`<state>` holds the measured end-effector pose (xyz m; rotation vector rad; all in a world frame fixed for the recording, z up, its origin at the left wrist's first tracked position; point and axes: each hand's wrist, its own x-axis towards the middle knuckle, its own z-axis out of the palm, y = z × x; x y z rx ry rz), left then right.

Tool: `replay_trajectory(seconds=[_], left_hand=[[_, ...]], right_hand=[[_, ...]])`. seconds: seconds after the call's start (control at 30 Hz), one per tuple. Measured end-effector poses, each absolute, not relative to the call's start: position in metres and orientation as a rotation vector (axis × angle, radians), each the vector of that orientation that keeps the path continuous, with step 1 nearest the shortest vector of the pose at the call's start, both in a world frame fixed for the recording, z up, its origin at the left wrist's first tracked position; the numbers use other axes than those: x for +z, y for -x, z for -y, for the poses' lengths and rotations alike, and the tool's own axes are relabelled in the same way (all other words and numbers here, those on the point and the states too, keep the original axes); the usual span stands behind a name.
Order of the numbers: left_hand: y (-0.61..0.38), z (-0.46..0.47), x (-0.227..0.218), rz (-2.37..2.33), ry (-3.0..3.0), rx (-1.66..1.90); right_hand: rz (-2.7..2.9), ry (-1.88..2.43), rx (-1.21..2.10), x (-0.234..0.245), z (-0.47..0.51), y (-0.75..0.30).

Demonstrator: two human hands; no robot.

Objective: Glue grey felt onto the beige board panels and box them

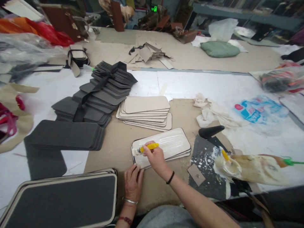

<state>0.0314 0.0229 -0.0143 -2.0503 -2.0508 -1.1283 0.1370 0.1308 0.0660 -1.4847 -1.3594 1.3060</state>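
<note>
My right hand (155,158) grips a yellow-handled brush (149,147), its bristles on the left end of a pale rounded panel (166,142). Wet white streaks of glue cover much of that panel, which lies on a few more like it. Fingertips of my left hand (133,180) rest at the panel's lower left corner; the fingers are stretched out and hold nothing I can see. Beyond them is a stack of beige panels (147,104). To the right, a glue-crusted container (231,167) has a second yellow handle (225,155) in it.
Dark grey panels (68,134) and a tied fanned bundle (102,90) lie left. Large dark panels with beige borders (64,199) fill the front left. A black tapered object (211,131), crumpled paper (204,117) and a plastic bag (258,109) lie right. Another person's hand (127,13) shows across the table.
</note>
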Motion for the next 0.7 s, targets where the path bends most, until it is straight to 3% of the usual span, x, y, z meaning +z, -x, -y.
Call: replay_trajectory(seconds=[0.33,0.7], left_hand=[[-0.03,-0.029,-0.013,1.864,2.067,-1.067],[-0.028,-0.029,-0.016,1.81,2.069,-1.026]], right_hand=[[1.162,1.896,0.775,0.066,-0.166,-0.319],[1.235,1.908,0.683,0.072,-0.159,-0.326]])
